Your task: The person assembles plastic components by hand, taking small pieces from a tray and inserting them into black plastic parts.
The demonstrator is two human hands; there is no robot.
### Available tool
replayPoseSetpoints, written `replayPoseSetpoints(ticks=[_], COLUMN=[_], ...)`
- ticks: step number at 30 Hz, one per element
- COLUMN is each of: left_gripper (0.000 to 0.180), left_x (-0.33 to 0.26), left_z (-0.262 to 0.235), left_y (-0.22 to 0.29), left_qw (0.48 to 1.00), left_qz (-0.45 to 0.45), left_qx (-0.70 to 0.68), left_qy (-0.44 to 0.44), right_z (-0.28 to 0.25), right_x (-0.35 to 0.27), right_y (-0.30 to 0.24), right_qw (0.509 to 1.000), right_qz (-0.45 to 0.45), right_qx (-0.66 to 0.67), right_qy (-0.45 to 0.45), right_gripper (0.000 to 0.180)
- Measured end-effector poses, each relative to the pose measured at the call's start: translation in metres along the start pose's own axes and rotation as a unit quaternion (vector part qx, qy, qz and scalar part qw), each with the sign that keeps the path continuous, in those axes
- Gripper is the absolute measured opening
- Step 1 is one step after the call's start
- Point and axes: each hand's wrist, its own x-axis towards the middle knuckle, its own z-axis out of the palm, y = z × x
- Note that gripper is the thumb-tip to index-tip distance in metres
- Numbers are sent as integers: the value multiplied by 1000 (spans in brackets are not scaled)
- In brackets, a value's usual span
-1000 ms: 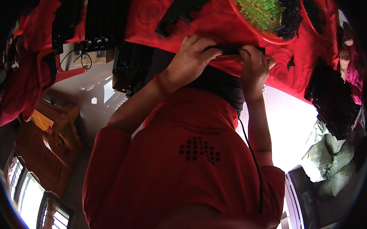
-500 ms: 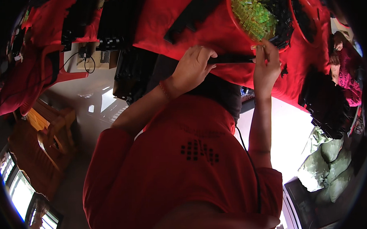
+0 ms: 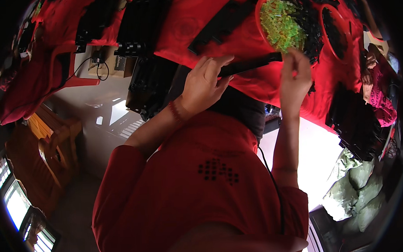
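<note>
A long black plastic strip (image 3: pixel 250 65) slants above the front edge of the red-covered table. My left hand (image 3: pixel 205 83) has its thumb and fingers closed around the strip's left end. At the strip's other end is my right hand (image 3: pixel 296 78), just below a red-rimmed basket (image 3: pixel 259 24). Its fingers are curled in toward the thumb; whatever they may hold is too small to make out. Yellow-green translucent pieces (image 3: pixel 280 25) fill the basket's left side, and small black parts (image 3: pixel 311 31) its right side.
Further black strips (image 3: pixel 220 25) lie beyond my left hand. A second red-rimmed basket (image 3: pixel 325 15) stands to the right. Black parts are heaped (image 3: pixel 354 116) at the table's right edge, near another person's hand (image 3: pixel 367 80). A red chair (image 3: pixel 59 64) stands at left.
The strip has tilted, its right end rising. My left hand has shifted slightly left and down, and my right hand's fingers have curled, coming away from the strip's end.
</note>
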Motion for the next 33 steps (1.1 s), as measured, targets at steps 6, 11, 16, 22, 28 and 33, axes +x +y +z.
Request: replayPoseSetpoints(ticks=[6,11,16,22,28,33], left_gripper=[54,48,49,58,54,55], left_x=[8,9,2,-17,-27,-37], left_z=[8,10,8,10,21,35], left_y=[3,10,17,21,13,-13], left_qw=[997,995,995,993,931,837], left_qz=[55,60,54,-106,-328,-389], left_qx=[58,77,83,-32,-142,-332], left_qy=[-8,-2,-17,-33,-72,-194], right_z=[21,38,37,39,42,39], right_x=[-49,-55,-54,-64,-64,-64], right_y=[-24,-24,-33,-31,-24,-26], right_qw=[986,988,978,972,969,953], right_qz=[-65,2,59,13,-32,54], right_qx=[-118,-135,-148,-160,-139,-118], right_qy=[-98,-69,-136,-173,-204,-274], right_gripper=[28,39,40,34,34,40])
